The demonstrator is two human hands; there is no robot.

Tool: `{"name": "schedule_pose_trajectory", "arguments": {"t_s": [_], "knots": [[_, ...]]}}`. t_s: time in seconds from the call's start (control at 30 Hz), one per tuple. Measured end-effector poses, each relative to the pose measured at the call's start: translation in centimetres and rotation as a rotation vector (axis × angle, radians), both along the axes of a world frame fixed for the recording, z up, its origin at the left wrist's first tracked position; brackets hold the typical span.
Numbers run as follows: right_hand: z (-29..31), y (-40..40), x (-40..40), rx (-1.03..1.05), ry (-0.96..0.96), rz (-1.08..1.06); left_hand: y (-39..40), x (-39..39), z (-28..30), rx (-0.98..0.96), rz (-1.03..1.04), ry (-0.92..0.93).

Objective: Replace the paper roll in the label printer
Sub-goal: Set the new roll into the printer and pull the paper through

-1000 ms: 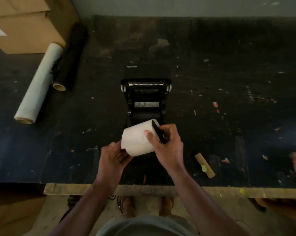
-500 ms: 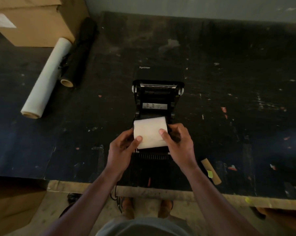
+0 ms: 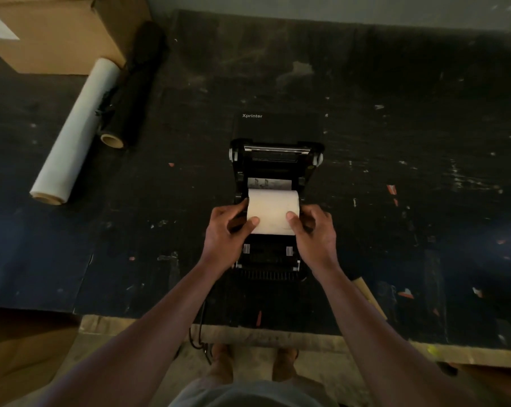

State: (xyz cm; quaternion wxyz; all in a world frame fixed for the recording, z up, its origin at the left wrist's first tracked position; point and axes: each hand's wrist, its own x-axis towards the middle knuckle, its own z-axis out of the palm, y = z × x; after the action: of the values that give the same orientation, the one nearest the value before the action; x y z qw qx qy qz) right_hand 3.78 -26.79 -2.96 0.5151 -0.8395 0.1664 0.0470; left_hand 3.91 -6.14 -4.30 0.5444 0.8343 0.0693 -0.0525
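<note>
A black label printer [image 3: 273, 261] sits at the middle of the dark table with its lid [image 3: 276, 151] swung open toward the far side. A white paper roll [image 3: 273, 207] lies level across the printer's open bay. My left hand [image 3: 226, 235] grips the roll's left end, thumb on its front face. My right hand [image 3: 314, 235] grips the right end the same way. Whether the roll rests in the bay or hangs just above it I cannot tell. An empty cardboard core [image 3: 367, 295] lies on the table to the right, partly behind my right forearm.
A long white film roll [image 3: 75, 133] and a black roll [image 3: 131, 92] lie at the far left beside a cardboard box [image 3: 57, 27]. The table's worn front edge [image 3: 248, 333] runs just below the printer. A cable [image 3: 200, 336] hangs over that edge.
The roll went from tilted and held in front of the printer to level over the open bay, further from me. My left hand shifted from under the roll to its left end.
</note>
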Motion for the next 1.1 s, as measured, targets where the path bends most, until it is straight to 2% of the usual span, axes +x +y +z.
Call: {"name": "schedule_pose_trajectory", "arguments": {"t_s": [0.33,0.6,0.67,0.87,0.97,1.1], "knots": [[-1.4,0.7,0.6,-0.026,0.005,-0.020,-0.1,1.0,-1.4,0.005,0.004,0.060],[-1.2,1.2,0.7,-0.197,0.008,-0.018,-0.3,1.1,-1.5,0.100,0.026,0.089],[-0.9,1.3,0.5,-0.194,-0.003,-0.072,-0.4,1.0,-1.1,0.108,0.049,0.083],[-0.4,1.6,-0.1,0.041,0.041,-0.273,-0.7,0.6,-0.7,0.036,0.191,0.108],[-0.3,1.1,0.3,0.211,0.172,-0.338,-0.5,0.5,-0.6,-0.032,0.226,0.185],[-0.3,0.0,0.6,0.303,0.303,-0.309,0.1,0.7,-0.7,-0.256,0.227,0.357]]}}
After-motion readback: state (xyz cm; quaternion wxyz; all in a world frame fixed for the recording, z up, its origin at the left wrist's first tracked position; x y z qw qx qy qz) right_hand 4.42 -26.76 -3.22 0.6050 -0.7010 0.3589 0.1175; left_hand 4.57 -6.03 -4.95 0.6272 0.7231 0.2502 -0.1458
